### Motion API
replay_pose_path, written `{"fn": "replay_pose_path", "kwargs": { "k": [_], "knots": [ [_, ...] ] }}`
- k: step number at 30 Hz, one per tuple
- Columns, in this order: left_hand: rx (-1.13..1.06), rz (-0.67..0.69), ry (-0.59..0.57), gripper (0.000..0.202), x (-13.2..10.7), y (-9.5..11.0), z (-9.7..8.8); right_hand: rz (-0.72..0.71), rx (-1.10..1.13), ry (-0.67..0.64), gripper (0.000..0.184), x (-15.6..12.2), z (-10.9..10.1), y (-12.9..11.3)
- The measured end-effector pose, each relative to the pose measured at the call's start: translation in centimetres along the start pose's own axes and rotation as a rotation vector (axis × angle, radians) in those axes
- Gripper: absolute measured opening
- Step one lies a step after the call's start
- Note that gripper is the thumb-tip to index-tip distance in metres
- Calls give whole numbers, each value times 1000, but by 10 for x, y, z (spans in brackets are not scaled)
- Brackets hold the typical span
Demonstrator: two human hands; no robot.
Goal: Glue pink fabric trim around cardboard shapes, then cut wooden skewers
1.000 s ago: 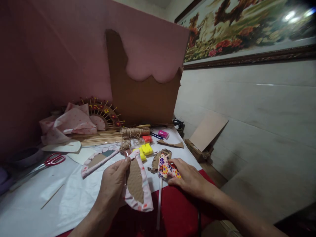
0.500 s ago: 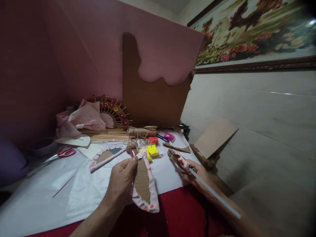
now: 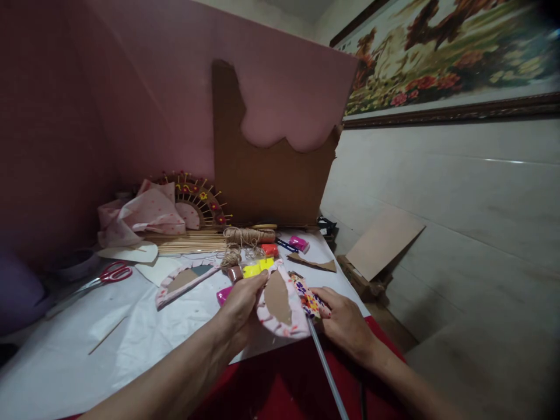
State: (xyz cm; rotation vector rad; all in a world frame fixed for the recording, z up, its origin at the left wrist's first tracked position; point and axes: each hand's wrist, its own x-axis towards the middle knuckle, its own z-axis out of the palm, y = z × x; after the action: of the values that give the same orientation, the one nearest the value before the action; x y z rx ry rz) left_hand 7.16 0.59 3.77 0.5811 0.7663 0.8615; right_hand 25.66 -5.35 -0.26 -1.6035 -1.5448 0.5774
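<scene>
My left hand (image 3: 245, 300) grips the upper left edge of a cardboard piece (image 3: 277, 297) whose rim is wrapped in folded pink spotted fabric, its bare side facing me. Just right of it, my right hand (image 3: 345, 321) is closed round a flower-patterned hot glue gun (image 3: 308, 297), with a long translucent glue stick (image 3: 328, 370) running from its back towards me. The gun's tip is partly hidden behind the cardboard piece. On the white sheet to the left lies a second fabric-edged cardboard piece (image 3: 186, 283).
Red-handled scissors (image 3: 114, 273), a thin stick (image 3: 106, 336) and twine (image 3: 249, 235) lie on the white-covered table (image 3: 144, 344). Yellow packets (image 3: 258, 267) sit mid-table. Behind stand a decorated stick fan (image 3: 205, 195), pink cloth (image 3: 149, 210) and a large cardboard sheet (image 3: 275, 186).
Both hands have come together: the left moved right and slightly up with the fabric-edged piece. The right swung the glue gun inward beside it, and the glue stick now points more steeply down.
</scene>
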Motion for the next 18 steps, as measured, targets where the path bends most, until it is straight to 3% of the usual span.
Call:
{"fn": "replay_pose_path", "kwargs": {
  "k": [5, 9, 14, 18],
  "knots": [
    [39, -8, 78, 19, 31, -12, 1, 55, 172, -26, 12, 6, -5, 4],
    [81, 7, 91, 19, 39, -16, 0, 164, 353, 16, 25, 7, -13, 14],
    [177, 63, 72, 15, 25, -6, -6, 173, 493, 50, 39, -7, -24, 7],
    [251, 146, 45, 25, 1, 0, -22, 280, 720, -139, 41, -25, -24, -12]
  ]
}}
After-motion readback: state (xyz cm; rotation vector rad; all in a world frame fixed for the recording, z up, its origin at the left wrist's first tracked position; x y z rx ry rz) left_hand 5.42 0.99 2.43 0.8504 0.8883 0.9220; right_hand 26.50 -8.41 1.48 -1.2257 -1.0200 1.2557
